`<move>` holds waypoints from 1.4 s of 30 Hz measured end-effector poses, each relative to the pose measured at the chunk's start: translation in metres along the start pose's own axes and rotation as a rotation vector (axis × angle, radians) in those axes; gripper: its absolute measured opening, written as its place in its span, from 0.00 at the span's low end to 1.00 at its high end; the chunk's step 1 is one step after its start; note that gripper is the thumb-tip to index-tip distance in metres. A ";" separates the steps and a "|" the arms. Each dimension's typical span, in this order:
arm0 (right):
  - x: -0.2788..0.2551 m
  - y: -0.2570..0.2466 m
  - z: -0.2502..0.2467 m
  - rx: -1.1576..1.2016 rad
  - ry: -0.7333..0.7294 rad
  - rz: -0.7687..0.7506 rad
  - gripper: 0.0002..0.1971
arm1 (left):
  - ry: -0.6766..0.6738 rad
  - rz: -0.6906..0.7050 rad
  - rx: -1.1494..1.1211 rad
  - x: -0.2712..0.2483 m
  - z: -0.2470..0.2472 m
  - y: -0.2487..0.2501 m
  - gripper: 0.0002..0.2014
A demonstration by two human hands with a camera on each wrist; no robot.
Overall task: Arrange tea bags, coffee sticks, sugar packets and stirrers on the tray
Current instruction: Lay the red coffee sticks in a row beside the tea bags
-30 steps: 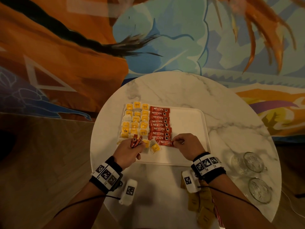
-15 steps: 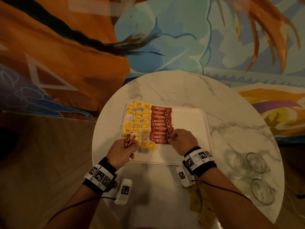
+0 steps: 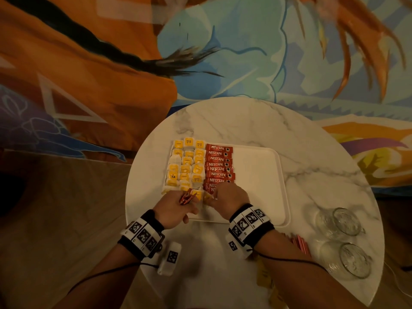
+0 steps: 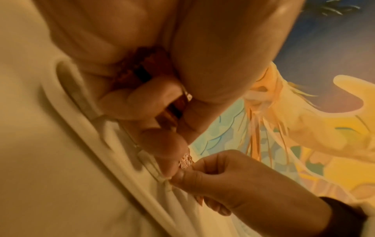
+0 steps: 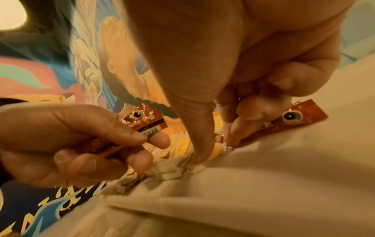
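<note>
Gripping a small bundle of red coffee sticks (image 3: 186, 197) between curled fingers and thumb, the left hand (image 3: 172, 208) hovers over the near left corner of the white tray (image 3: 256, 186), which serves as the landmark. On the tray's left part lie yellow-tagged tea bags (image 3: 186, 166) in three rough columns running from the far edge toward the near edge. Just right of them, a single column of red coffee sticks (image 3: 219, 165) lies crosswise, each stick touching the next. The right hand (image 3: 230, 196) sits at the near end of that column, beside the left hand. In the right wrist view its thumb (image 5: 202, 144) presses down on a yellow-tagged tea bag (image 5: 217, 148), while its curled fingers (image 5: 249, 112) pinch the nearest red stick (image 5: 294, 118) against the tray floor; whether the tea bag is gripped or only pressed cannot be told. The tray's right half shows bare white surface. The tray rests on a round marble table (image 3: 245, 121). On the table, near the tray's near right corner, lie a few more red sticks (image 3: 299, 243), partly hidden by the right forearm. Further right of the tray stand two clear glass cups (image 3: 345, 221). A painted mural (image 3: 223, 52) rises beyond the table's far edge.
</note>
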State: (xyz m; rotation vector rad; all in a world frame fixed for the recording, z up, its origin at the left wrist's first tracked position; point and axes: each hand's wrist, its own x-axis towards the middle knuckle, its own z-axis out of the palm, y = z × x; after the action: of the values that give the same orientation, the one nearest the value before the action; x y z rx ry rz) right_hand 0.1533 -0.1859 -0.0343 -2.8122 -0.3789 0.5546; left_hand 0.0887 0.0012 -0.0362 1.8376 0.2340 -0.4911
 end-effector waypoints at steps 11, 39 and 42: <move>0.006 -0.004 0.007 0.008 0.046 0.002 0.11 | 0.005 -0.017 0.050 0.001 0.001 -0.004 0.07; -0.003 -0.010 -0.039 0.180 0.132 -0.091 0.07 | -0.005 0.008 0.022 0.005 0.007 0.001 0.12; -0.004 -0.006 -0.046 0.211 0.149 -0.123 0.04 | -0.008 0.013 -0.002 0.007 0.009 0.004 0.12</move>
State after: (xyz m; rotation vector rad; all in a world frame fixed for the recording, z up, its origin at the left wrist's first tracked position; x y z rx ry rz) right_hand 0.1670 -0.1908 0.0103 -2.5863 -0.4331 0.3350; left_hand 0.0942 -0.0090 -0.0384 1.8341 0.2171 -0.4885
